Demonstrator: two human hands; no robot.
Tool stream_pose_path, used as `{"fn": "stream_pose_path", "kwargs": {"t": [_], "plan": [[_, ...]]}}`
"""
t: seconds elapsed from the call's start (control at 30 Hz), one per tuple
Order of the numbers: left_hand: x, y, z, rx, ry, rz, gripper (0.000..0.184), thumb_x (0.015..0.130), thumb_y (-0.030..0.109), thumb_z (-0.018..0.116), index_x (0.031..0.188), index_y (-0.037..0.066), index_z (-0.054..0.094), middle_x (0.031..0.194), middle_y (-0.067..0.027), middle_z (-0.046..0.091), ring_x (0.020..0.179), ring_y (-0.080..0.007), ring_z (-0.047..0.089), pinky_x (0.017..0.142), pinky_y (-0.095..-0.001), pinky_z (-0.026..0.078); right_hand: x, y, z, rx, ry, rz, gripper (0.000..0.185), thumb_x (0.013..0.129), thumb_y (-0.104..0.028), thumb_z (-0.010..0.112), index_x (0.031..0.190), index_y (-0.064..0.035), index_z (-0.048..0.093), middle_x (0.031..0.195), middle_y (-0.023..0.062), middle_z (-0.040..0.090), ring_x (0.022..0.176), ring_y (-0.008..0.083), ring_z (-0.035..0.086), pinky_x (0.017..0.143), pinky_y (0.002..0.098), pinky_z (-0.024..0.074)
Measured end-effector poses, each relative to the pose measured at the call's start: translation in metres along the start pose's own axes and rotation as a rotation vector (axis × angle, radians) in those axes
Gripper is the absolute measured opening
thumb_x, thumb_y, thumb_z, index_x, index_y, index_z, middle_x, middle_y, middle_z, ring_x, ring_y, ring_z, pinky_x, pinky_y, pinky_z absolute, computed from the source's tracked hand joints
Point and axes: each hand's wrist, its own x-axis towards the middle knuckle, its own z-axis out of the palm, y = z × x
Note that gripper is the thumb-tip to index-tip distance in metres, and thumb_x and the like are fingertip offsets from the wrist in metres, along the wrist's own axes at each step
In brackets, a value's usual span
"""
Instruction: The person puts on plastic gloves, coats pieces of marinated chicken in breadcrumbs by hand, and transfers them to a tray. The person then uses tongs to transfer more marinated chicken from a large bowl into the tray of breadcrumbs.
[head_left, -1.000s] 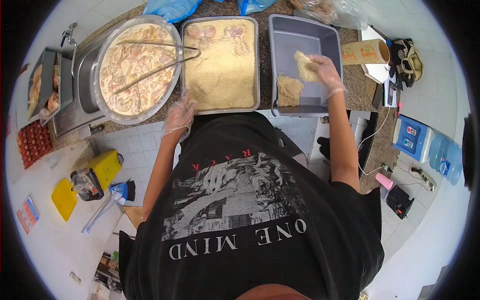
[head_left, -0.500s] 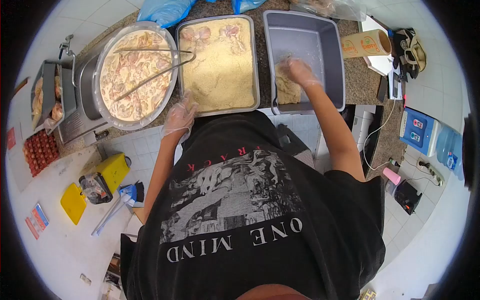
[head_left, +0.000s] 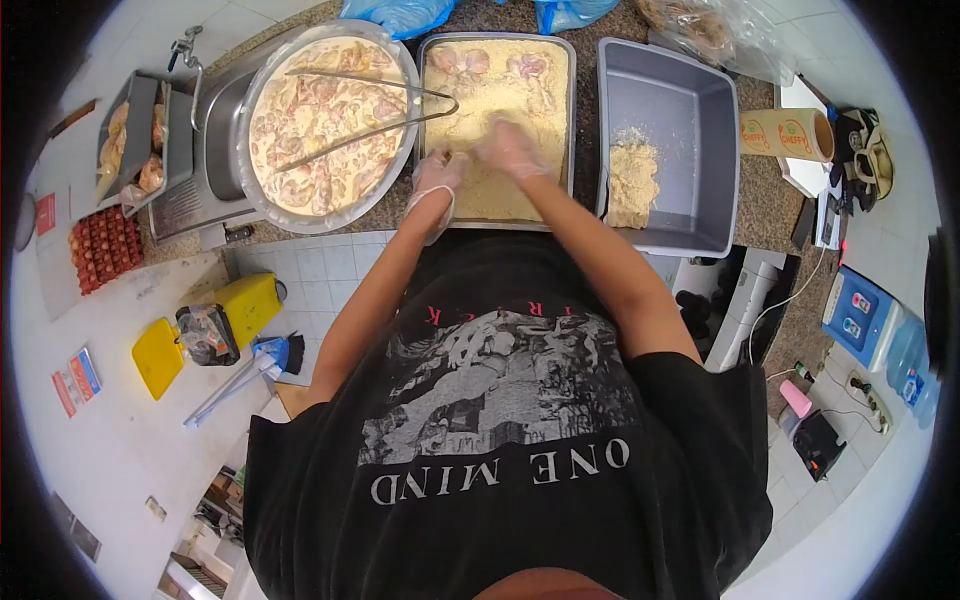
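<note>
My left hand [head_left: 440,182], in a clear plastic glove, is over the lower left corner of a metal tray [head_left: 571,110] filled with pale yellow crumbs [head_left: 490,205]. Its fingers are bent together; whatever they hold, if anything, is hidden. Beside it, my gloved right hand [head_left: 512,150] is down at the crumbs, its fingers smeared by motion. Raw meat pieces [head_left: 460,62] lie partly coated at the tray's far side. On the left, a round bowl [head_left: 250,185] holds meat in creamy batter, with metal tongs [head_left: 440,105] resting across it.
A grey bin [head_left: 690,110] on the right contains crumb-coated pieces [head_left: 632,180]. Beyond it lies a roll of wrap [head_left: 790,135]. Blue bags [head_left: 400,15] sit behind the tray. A sink [head_left: 215,130] and a stack of egg trays [head_left: 105,250] are at left.
My right hand has moved left from the coated pieces in the grey bin to the crumb tray. My left hand has shifted inward over the tray's corner. The camera view has shifted.
</note>
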Motion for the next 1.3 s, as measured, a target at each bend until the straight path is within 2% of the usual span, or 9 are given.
{"fn": "stream_pose_path", "kwargs": {"t": [0.23, 0.3, 0.4, 0.53, 0.63, 0.87, 1.0, 1.2, 1.3], "plan": [[-0.035, -0.002, -0.021, -0.900, -0.075, -0.141, 0.047, 0.105, 0.028, 0.067, 0.145, 0.004, 0.067, 0.132, -0.0067, 0.071, 0.115, -0.0182, 0.069, 0.091, -0.0332, 0.057, -0.011, 0.015, 0.019, 0.363, 0.205, -0.175, 0.068, 0.084, -0.033, 0.090, 0.132, 0.0083, 0.067, 0.125, 0.0271, 0.074, 0.119, 0.0378, 0.071, 0.104, 0.0426, 0.0556], [-0.047, -0.003, -0.024, -0.818, 0.000, -0.125, 0.046, 0.106, 0.031, 0.068, 0.144, 0.004, 0.067, 0.130, -0.0034, 0.069, 0.108, -0.0151, 0.066, 0.087, -0.0327, 0.056, -0.007, 0.040, 0.019, 0.609, 0.137, -0.191, 0.065, 0.085, -0.025, 0.091, 0.132, 0.0114, 0.066, 0.119, 0.0195, 0.078, 0.110, 0.0254, 0.073, 0.098, 0.0378, 0.0562], [-0.050, -0.031, -0.014, -0.749, 0.009, -0.153, 0.048, 0.107, 0.035, 0.069, 0.145, 0.005, 0.067, 0.123, 0.0007, 0.067, 0.098, -0.0109, 0.060, 0.084, -0.0312, 0.053, -0.017, 0.052, 0.008, 0.408, -0.010, 0.058, 0.060, 0.090, -0.023, 0.089, 0.133, 0.0123, 0.066, 0.118, 0.0132, 0.077, 0.105, 0.0178, 0.068, 0.096, 0.0326, 0.0546], [-0.050, -0.042, -0.005, -0.747, -0.003, -0.109, 0.051, 0.107, 0.039, 0.070, 0.146, 0.006, 0.067, 0.113, 0.0041, 0.065, 0.090, -0.0087, 0.055, 0.084, -0.0298, 0.051, -0.026, 0.068, 0.010, 0.696, 0.118, -0.144, 0.058, 0.088, -0.030, 0.089, 0.124, 0.0122, 0.071, 0.112, 0.0206, 0.078, 0.104, 0.0279, 0.073, 0.095, 0.0378, 0.0548], [-0.043, -0.048, -0.008, -0.647, -0.067, -0.122, 0.048, 0.108, 0.038, 0.066, 0.147, 0.008, 0.065, 0.155, -0.0069, 0.062, 0.138, -0.0242, 0.061, 0.108, -0.0442, 0.052, -0.037, 0.060, -0.025, 0.937, 0.024, -0.036, 0.050, 0.092, -0.019, 0.088, 0.127, 0.0117, 0.069, 0.115, 0.0108, 0.078, 0.104, 0.0210, 0.071, 0.098, 0.0349, 0.0531], [-0.044, -0.054, -0.012, -0.719, -0.022, -0.037, 0.055, 0.112, 0.042, 0.059, 0.147, -0.001, 0.064, 0.139, -0.0113, 0.071, 0.127, -0.0228, 0.066, 0.109, -0.0372, 0.050, -0.102, 0.070, -0.134, 1.470, 0.069, 0.061, 0.043, 0.091, -0.008, 0.086, 0.128, 0.0052, 0.069, 0.119, 0.0160, 0.078, 0.106, 0.0236, 0.077, 0.095, 0.0376, 0.0630], [-0.058, -0.039, -0.029, -0.678, -0.021, -0.033, 0.060, 0.115, 0.044, 0.052, 0.149, -0.004, 0.061, 0.147, -0.0167, 0.067, 0.135, -0.0293, 0.065, 0.115, -0.0417, 0.048, -0.104, 0.137, -0.218, 0.971, 0.100, 0.102, 0.040, 0.095, -0.010, 0.080, 0.132, 0.0042, 0.070, 0.119, 0.0131, 0.079, 0.107, 0.0251, 0.077, 0.099, 0.0367, 0.0616], [-0.056, -0.051, -0.028, -0.671, -0.030, -0.093, 0.064, 0.114, 0.049, 0.053, 0.148, -0.004, 0.062, 0.147, -0.0178, 0.068, 0.137, -0.0298, 0.064, 0.115, -0.0425, 0.048, -0.031, 0.186, -0.251, -0.496, -0.197, -0.140, 0.058, 0.090, -0.012, 0.079, 0.145, -0.0019, 0.067, 0.149, 0.0200, 0.066, 0.135, 0.0326, 0.064, 0.118, 0.0381, 0.0483], [-0.060, -0.042, -0.032, -0.626, -0.068, -0.077, 0.065, 0.113, 0.051, 0.054, 0.147, -0.003, 0.064, 0.144, -0.0182, 0.070, 0.135, -0.0298, 0.065, 0.114, -0.0425, 0.049, 0.004, 0.173, -0.216, -0.444, -0.507, -0.121, 0.060, 0.087, -0.009, 0.074, 0.147, -0.0030, 0.066, 0.159, 0.0229, 0.057, 0.146, 0.0335, 0.056, 0.123, 0.0396, 0.0422]]}}
